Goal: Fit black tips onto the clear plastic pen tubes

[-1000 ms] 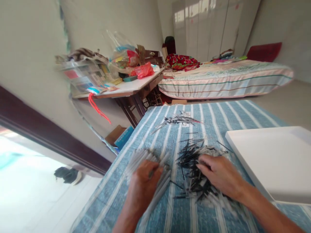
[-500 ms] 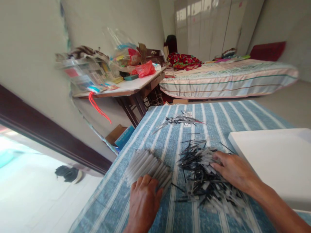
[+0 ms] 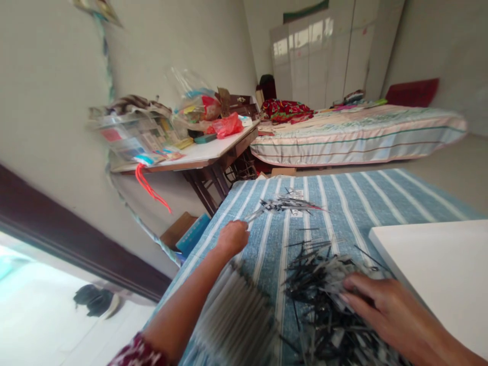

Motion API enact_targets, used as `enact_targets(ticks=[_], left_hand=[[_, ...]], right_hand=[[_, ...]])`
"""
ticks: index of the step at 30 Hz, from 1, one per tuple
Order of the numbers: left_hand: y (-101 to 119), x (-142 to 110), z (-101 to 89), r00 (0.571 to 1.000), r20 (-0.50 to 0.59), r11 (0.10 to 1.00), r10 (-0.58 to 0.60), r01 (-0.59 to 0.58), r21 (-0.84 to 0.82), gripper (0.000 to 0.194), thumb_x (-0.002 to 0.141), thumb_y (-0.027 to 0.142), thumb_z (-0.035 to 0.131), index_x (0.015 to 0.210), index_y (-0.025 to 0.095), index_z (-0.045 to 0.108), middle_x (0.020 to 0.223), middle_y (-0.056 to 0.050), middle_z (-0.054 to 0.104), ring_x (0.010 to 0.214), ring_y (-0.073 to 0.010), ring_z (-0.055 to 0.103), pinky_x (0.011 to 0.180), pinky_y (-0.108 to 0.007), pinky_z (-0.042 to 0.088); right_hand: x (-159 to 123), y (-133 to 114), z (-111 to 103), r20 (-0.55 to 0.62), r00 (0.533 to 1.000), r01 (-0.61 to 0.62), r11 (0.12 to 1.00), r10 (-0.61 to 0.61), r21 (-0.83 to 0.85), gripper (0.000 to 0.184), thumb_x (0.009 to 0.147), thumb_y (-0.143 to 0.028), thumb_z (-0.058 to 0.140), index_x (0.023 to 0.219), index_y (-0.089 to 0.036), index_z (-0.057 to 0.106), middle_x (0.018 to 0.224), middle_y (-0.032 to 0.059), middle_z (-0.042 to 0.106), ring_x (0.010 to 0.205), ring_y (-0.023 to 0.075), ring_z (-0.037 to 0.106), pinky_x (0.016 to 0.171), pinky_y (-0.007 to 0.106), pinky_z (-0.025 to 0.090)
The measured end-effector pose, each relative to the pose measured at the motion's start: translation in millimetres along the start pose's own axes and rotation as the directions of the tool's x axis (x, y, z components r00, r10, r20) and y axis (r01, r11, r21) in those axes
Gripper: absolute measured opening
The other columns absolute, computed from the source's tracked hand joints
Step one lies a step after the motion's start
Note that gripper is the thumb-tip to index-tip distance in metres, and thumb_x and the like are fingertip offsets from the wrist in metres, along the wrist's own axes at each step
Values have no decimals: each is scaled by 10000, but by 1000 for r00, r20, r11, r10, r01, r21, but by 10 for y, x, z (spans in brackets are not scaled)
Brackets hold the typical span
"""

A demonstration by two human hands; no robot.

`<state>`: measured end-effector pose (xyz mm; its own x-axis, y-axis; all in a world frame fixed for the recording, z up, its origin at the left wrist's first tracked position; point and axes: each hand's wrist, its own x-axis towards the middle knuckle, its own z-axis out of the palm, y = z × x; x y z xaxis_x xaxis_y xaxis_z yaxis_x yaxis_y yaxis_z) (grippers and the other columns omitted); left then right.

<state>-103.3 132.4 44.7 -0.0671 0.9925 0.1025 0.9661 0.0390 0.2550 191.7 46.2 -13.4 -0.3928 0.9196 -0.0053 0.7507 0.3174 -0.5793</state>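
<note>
My left hand (image 3: 233,238) reaches forward over the cloth, its fingers closed at the near end of a thin grey strip (image 3: 253,216) that sticks out of the small far pile (image 3: 287,204) of grey and black strips. Below that forearm lies a bundle of pale grey tubes (image 3: 236,315), side by side in a row. My right hand (image 3: 375,300) rests at the right side of a large loose heap (image 3: 318,295) of black and grey pieces. Its thumb and fingers are curled together among the grey pieces; what lies between them is hidden.
A white shallow tray or lid (image 3: 442,274) lies on the right of the blue striped cloth (image 3: 267,244). Beyond on the left stands a desk (image 3: 213,150) with bags and a plastic box. A bed (image 3: 358,134) is at the back. Shoes (image 3: 95,300) are on the floor.
My left hand has left the grey tube bundle and moved forward to the far pile. My right hand stays at the heap. The whole view has tilted up a little.
</note>
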Motion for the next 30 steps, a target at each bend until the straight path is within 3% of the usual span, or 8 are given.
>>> enact_targets(ticks=[5,8,11,15,20,22,25,30], left_hand=[[-99,655,257,986,138,987,-90,70,145,104,706,216,629,685,119,664,783,-123,667,854,-284,590,661,-335,428],[-122,779,317,969,214,980,-122,83,181,145,694,243,640,769,124,678,798,-154,666,834,-312,575,663,-374,406],[-76,738,248,961,260,982,-93,46,184,145,727,218,583,769,104,663,770,-150,648,794,-293,564,649,-352,375],[134,380,-17,956,285,989,65,-100,112,132,738,129,494,688,116,615,686,-68,599,718,-202,534,623,-273,326],[478,-542,-289,893,346,957,288,-282,-70,128,752,142,452,683,172,556,596,46,504,582,-100,473,532,-188,287],[568,-909,-287,867,350,933,355,-303,-195,147,781,162,434,679,180,537,611,49,506,581,-93,475,526,-186,286],[622,-1287,-194,875,305,901,377,-269,-340,177,797,156,424,659,176,533,628,36,521,600,-97,485,545,-192,297],[597,-1466,-42,905,207,865,372,-257,-431,161,789,141,444,686,168,564,653,19,543,622,-102,485,575,-192,308]], right_hand=[[12,44,7,27,998,63,998,-64,8,226,868,-348,361,706,-234,468,584,-26,591,528,143,577,494,232,344],[21,60,3,-4,999,51,999,-51,10,215,868,-330,361,716,-227,474,568,-28,576,520,142,574,493,232,336],[33,39,-23,-51,998,34,999,-34,2,225,862,-337,369,705,-221,482,544,-26,551,506,143,556,488,236,325],[32,-51,-102,-122,992,30,996,-19,83,248,860,-382,367,749,-216,514,585,-15,564,543,149,554,524,244,359],[1,-186,-147,-135,986,-49,940,100,338,384,847,-516,345,684,-207,503,522,-30,499,451,122,512,459,226,370],[-16,-221,-117,-49,993,-74,873,111,482,439,853,-540,312,624,-198,464,516,-31,512,378,93,492,403,207,353],[-38,-250,-53,70,993,-118,783,95,611,463,846,-555,322,577,-189,415,471,-38,521,288,57,441,326,172,279],[-37,-251,19,172,982,-171,713,72,680,450,844,-539,357,582,-177,414,404,-51,513,243,30,398,294,130,202]])
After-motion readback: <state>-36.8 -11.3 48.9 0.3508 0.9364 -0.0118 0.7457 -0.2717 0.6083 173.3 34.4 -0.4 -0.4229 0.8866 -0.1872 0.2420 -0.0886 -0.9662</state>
